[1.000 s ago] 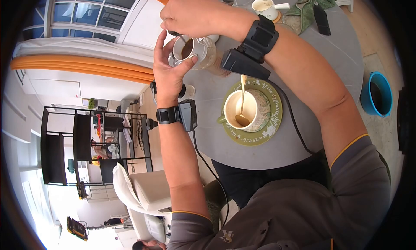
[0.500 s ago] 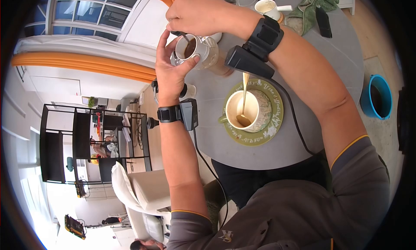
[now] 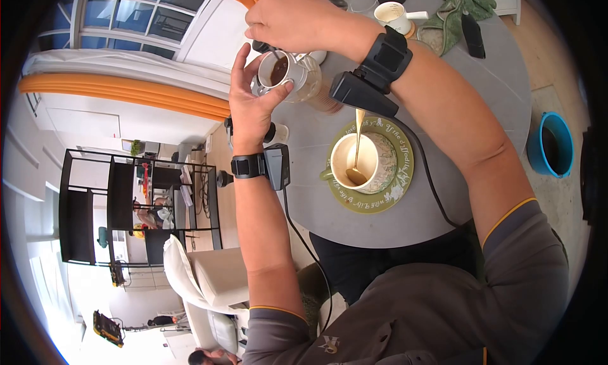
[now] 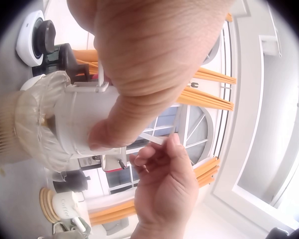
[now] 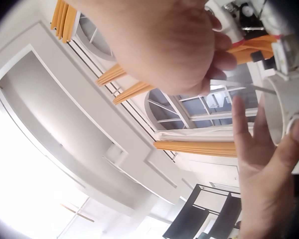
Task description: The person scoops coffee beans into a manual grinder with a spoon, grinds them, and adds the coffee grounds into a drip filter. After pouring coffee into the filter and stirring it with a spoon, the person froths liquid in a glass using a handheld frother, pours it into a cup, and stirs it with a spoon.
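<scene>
A white cup-shaped filter holder [image 3: 276,70] with dark brown contents sits on a ribbed glass vessel [image 3: 326,98]. The left hand [image 3: 253,108] grips the holder's side, thumb near its rim and fingers round the far side. Above it, the right hand [image 3: 291,20] pinches the handle of a thin utensil [image 5: 249,86], whose lower end reaches into the holder. In the left wrist view the left thumb [image 4: 107,132] presses the holder's white wall [image 4: 72,119]; the right hand [image 4: 164,189] is just beyond.
A cream cup [image 3: 342,151] holding a gold spoon [image 3: 357,143] stands on a green plate [image 3: 400,191]. Farther back are a small white handled cup [image 3: 389,13], a green cloth [image 3: 453,17] and a black object [image 3: 472,36]. A blue bucket [image 3: 550,143] stands beyond the table; a cable crosses it.
Both hands and the filter holder have shifted slightly to the right in the head view. The grips look the same, and the utensil is still in the holder.
</scene>
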Available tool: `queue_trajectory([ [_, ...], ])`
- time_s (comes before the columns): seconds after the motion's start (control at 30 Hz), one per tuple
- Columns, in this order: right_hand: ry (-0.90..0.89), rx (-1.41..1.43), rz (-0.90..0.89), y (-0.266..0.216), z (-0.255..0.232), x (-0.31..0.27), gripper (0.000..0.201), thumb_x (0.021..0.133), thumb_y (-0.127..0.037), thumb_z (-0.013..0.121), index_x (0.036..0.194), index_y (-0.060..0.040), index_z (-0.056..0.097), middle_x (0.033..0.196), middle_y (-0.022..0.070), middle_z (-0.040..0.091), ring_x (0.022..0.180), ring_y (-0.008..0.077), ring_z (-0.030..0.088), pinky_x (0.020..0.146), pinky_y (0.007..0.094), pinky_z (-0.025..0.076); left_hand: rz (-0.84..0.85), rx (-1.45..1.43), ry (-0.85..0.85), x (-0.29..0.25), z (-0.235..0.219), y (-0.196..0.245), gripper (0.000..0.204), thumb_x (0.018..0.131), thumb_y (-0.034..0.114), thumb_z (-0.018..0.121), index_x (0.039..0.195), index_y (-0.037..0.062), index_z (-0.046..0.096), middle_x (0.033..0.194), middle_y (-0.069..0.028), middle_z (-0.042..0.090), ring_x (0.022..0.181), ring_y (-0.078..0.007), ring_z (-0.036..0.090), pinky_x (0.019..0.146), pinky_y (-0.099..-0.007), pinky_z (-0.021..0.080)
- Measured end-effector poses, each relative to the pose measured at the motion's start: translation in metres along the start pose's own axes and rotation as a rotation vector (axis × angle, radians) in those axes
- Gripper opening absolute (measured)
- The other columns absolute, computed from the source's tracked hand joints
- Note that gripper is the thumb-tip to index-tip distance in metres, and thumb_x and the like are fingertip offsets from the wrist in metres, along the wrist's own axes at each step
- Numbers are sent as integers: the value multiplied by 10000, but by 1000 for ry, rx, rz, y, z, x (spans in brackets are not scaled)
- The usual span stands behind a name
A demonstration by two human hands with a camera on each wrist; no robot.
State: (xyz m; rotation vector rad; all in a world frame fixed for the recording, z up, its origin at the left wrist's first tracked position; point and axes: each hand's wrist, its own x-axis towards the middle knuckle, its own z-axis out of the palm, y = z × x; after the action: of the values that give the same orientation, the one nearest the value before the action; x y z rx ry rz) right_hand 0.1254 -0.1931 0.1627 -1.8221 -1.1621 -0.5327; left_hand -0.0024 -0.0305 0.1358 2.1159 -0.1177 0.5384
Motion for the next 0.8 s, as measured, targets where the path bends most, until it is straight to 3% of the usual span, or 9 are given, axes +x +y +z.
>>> queue_trajectory([
  [0.07, -87, -55, -43, 3, 1, 3, 294, 949, -298, 573, 930, -77, 766, 898, 115, 752, 894, 310, 727, 770, 464, 567, -2, 11, 5, -1, 1, 3, 1033, 710, 37, 884, 1573, 20, 316, 1336, -163, 611, 1220, -236, 603, 1022, -381, 524],
  [0.17, 11, -17, -43, 2, 3, 1, 288, 944, -296, 580, 917, -77, 766, 883, 119, 750, 886, 312, 728, 768, 464, 567, 0, 22, 10, -1, 0, 1, 1036, 709, 43, 888, 1572, 18, 316, 1332, -163, 614, 1224, -238, 601, 1028, -381, 520],
  [0.27, -70, -84, -10, 1, -1, 1, 294, 946, -305, 577, 922, -82, 766, 902, 107, 753, 894, 310, 727, 774, 466, 566, 4, 15, 7, 0, -2, -2, 1042, 707, 50, 893, 1574, 17, 315, 1330, -165, 618, 1230, -241, 598, 1035, -385, 515],
  [0.4, 0, 26, -22, -1, -2, -1, 286, 946, -299, 584, 917, -82, 768, 884, 111, 752, 883, 308, 729, 778, 470, 564, 0, 21, 6, 0, -1, -2, 1052, 705, 52, 899, 1576, 16, 311, 1332, -167, 626, 1237, -241, 595, 1042, -390, 511],
  [0.47, -93, -94, -1, -2, -5, -1, 294, 950, -308, 583, 922, -83, 768, 890, 109, 752, 890, 307, 728, 790, 467, 562, 3, 16, 5, -1, -1, -2, 1051, 705, 52, 899, 1575, 14, 310, 1333, -165, 628, 1236, -239, 596, 1043, -389, 510],
  [0.6, -21, 20, -44, 2, -2, 2, 290, 947, -308, 588, 919, -84, 770, 880, 112, 750, 878, 306, 729, 788, 465, 560, -1, 10, 13, -1, 0, -1, 1041, 709, 44, 892, 1574, 10, 313, 1327, -159, 632, 1227, -235, 599, 1043, -387, 507],
  [0.7, -56, -112, 16, 2, -3, 1, 292, 949, -309, 582, 917, -86, 767, 894, 106, 752, 874, 303, 729, 782, 472, 555, 16, 18, 12, -1, 0, -2, 1036, 709, 42, 889, 1573, 12, 318, 1319, -156, 635, 1221, -231, 599, 1036, -383, 508],
  [0.8, -70, 20, -38, 6, 1, 4, 283, 950, -297, 577, 908, -88, 764, 879, 106, 750, 857, 299, 729, 772, 486, 548, 3, 32, 19, -1, 0, -3, 1032, 711, 50, 887, 1571, 4, 319, 1317, -155, 635, 1214, -227, 599, 1039, -377, 500],
])
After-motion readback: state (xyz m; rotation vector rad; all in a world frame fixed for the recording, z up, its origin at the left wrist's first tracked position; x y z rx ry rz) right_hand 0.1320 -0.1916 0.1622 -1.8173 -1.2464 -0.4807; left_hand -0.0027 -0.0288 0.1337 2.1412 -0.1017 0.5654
